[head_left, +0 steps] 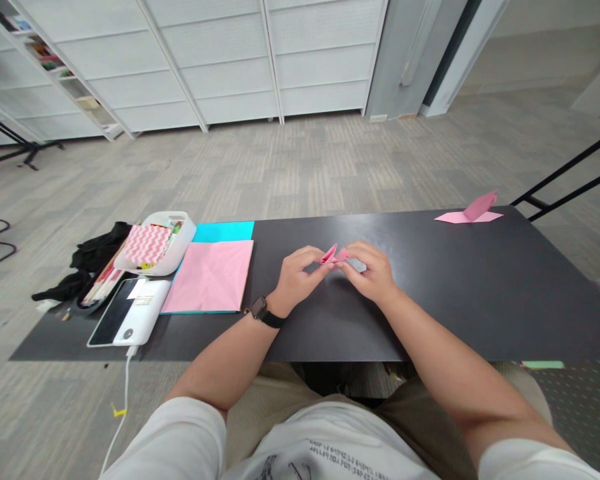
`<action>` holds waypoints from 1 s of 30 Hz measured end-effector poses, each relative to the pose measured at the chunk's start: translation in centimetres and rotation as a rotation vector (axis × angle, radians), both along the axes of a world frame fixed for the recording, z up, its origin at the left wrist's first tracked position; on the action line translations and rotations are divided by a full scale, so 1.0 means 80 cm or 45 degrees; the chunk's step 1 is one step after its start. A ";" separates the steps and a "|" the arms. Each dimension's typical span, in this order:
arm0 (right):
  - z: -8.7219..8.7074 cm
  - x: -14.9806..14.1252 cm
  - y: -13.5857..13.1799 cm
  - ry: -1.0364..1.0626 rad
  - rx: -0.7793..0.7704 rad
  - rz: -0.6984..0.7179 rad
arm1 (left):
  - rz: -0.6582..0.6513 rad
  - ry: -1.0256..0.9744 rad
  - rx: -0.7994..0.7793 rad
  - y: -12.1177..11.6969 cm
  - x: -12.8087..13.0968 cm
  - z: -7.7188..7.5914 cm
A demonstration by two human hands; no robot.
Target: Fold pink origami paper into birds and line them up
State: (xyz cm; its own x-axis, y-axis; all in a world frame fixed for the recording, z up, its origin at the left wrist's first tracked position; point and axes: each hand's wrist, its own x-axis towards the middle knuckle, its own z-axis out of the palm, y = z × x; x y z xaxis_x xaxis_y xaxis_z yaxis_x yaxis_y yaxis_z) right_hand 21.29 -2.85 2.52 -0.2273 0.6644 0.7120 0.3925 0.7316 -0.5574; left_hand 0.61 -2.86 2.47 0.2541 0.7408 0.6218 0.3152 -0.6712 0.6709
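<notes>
Both hands meet over the middle of the dark table, pinching a small piece of folded pink paper. My left hand, with a black watch on its wrist, grips the paper's left side between thumb and fingers. On the right side, my right hand pinches it the same way. Part of the paper is hidden behind the fingertips. To the left lies a stack of pink paper sheets, with a blue sheet showing past its far edge. A folded pink paper figure rests at the far right corner.
At the left of the black table stands a white basket with a pink-and-white zigzag item. Near it are a white power bank with a cable, a dark pen tray and black cloth.
</notes>
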 end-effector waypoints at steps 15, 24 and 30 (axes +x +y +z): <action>0.004 -0.008 -0.004 0.114 -0.107 0.067 | -0.043 -0.146 -0.168 -0.006 0.000 0.003; 0.011 -0.012 -0.005 0.290 -0.317 0.113 | -0.023 -0.131 -0.217 -0.012 0.006 0.011; 0.009 -0.012 -0.005 0.391 -0.386 0.143 | -0.054 -0.131 -0.299 -0.014 0.008 0.012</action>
State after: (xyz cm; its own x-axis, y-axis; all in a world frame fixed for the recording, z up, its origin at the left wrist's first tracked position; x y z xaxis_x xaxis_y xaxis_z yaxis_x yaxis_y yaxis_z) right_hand 20.35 -3.29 3.25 -0.1187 0.8368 0.5345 0.1026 0.5457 -0.8316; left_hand 1.21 -3.95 3.47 0.2324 0.8581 0.4579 0.2124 -0.5042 0.8371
